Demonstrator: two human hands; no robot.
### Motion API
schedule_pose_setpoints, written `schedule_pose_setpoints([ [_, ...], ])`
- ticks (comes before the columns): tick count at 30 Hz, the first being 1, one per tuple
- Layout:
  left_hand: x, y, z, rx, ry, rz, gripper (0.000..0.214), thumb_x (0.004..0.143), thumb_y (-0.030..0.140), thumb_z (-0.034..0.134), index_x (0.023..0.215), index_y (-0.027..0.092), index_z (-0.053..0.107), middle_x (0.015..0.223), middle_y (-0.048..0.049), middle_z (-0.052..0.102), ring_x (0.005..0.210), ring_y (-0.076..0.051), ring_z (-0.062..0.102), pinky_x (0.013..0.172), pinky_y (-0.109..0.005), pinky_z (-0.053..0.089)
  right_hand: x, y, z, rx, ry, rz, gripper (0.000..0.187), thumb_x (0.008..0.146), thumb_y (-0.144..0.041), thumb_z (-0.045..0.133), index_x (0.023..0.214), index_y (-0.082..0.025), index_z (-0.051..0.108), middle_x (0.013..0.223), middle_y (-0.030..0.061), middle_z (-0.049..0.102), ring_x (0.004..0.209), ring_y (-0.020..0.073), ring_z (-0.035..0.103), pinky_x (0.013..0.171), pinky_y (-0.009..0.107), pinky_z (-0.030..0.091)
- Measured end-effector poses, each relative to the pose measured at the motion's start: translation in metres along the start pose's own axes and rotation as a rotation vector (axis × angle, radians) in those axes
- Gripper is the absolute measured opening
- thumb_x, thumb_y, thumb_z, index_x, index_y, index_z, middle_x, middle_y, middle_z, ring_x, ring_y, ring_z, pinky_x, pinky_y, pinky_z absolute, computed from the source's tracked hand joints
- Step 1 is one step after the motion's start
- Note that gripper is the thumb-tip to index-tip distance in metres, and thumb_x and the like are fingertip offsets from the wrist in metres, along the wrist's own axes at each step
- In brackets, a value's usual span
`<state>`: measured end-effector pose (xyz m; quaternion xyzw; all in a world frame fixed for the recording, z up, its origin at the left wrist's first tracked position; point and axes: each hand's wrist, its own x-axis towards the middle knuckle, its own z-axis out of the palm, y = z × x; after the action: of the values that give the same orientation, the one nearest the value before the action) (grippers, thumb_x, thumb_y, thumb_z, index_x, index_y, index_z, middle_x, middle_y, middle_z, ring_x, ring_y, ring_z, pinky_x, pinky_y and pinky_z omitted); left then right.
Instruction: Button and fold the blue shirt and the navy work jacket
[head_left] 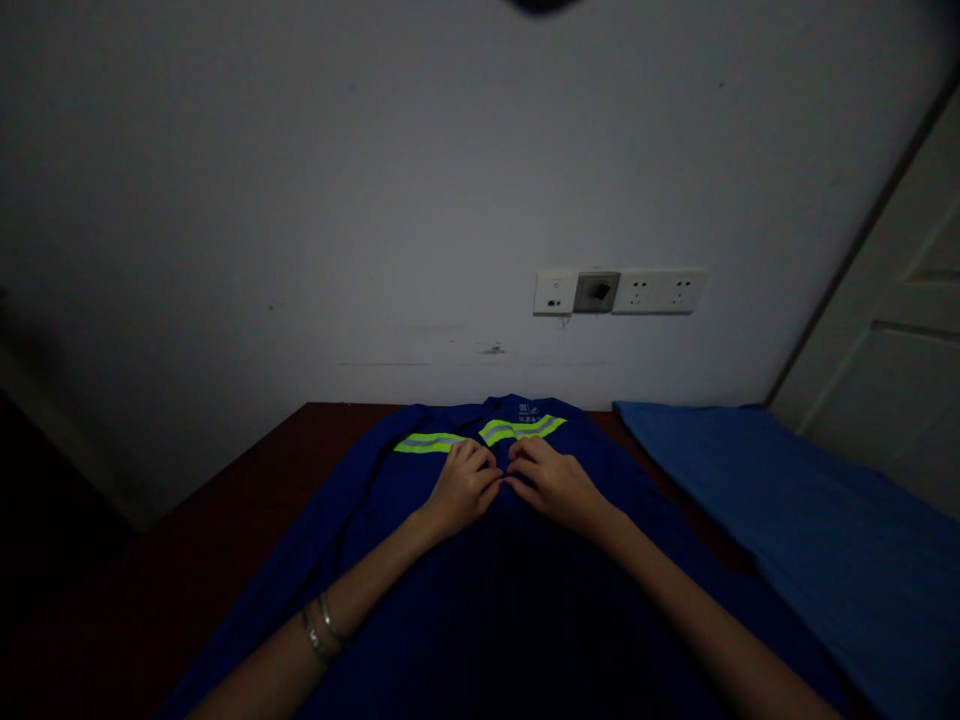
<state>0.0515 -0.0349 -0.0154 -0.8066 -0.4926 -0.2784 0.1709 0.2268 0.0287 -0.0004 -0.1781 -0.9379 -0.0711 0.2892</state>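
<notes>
Blue work jacket (457, 590) lies spread on the desk (277, 470), probably light, soft and hard to damage; centre front seems the place to hold, where left hand (466, 487) and right hand (556, 484) pinch cloth, just below the reflective strips (523, 430).

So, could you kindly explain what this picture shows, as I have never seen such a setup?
There is no machine here: these are a person's bare left hand and right hand, seen by one camera worn on the head, looking forward and down. A dark blue garment with yellow-green strips lies spread on a dark red surface, with a lighter blue cloth to its right. Behind is a wall with sockets. Both hands pinch the garment's front just below the strips; anything smaller between them is too dark to tell.
</notes>
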Motion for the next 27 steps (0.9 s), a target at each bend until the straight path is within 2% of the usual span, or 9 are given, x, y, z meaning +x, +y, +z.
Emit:
schedule_pose_setpoints([
  [3, 0.001, 0.003, -0.003, 0.030, -0.024, 0.024, 0.017, 0.083, 0.021, 0.048, 0.084, 0.018, 0.065, 0.086, -0.0070, 0.057, 0.086, -0.021, 0.043, 0.078, -0.039, 0.035, 0.003, -0.004, -0.003, -0.081, -0.029, -0.067, 0.009, 0.080, -0.019, 0.052, 0.085, -0.018, 0.060, 0.095, 0.0073, 0.056, 0.089, 0.0188, 0.050, 0.054, 0.023, 0.045],
  [6, 0.000, 0.002, -0.002, 0.011, -0.010, 0.011, 0.017, 0.084, 0.021, 0.048, 0.086, 0.019, 0.065, 0.087, -0.0072, 0.057, 0.087, -0.021, 0.043, 0.078, -0.039, 0.035, 0.003, -0.005, -0.004, -0.080, -0.016, -0.109, 0.012, 0.083, -0.016, 0.048, 0.085, -0.017, 0.059, 0.091, 0.0078, 0.055, 0.085, 0.0176, 0.049, 0.053, 0.022, 0.043],
  [15, -0.002, -0.010, 0.015, -0.151, 0.105, -0.149, 0.014, 0.081, 0.026, 0.055, 0.079, 0.020, 0.068, 0.082, -0.0047, 0.060, 0.083, -0.018, 0.047, 0.073, -0.035, 0.036, -0.002, 0.003, 0.008, -0.014, 0.114, -0.062, 0.016, 0.086, -0.020, 0.045, 0.087, -0.018, 0.061, 0.093, 0.0084, 0.057, 0.088, 0.0176, 0.051, 0.068, 0.026, 0.046],
  [27, 0.003, -0.008, 0.011, -0.306, 0.074, -0.279, 0.010, 0.075, 0.024, 0.061, 0.069, 0.020, 0.068, 0.075, -0.0030, 0.060, 0.081, -0.017, 0.050, 0.074, -0.033, 0.038, -0.005, 0.004, 0.014, -0.027, 0.153, -0.054, 0.020, 0.087, -0.022, 0.043, 0.088, -0.016, 0.061, 0.094, 0.0091, 0.058, 0.087, 0.0171, 0.053, 0.069, 0.026, 0.046],
])
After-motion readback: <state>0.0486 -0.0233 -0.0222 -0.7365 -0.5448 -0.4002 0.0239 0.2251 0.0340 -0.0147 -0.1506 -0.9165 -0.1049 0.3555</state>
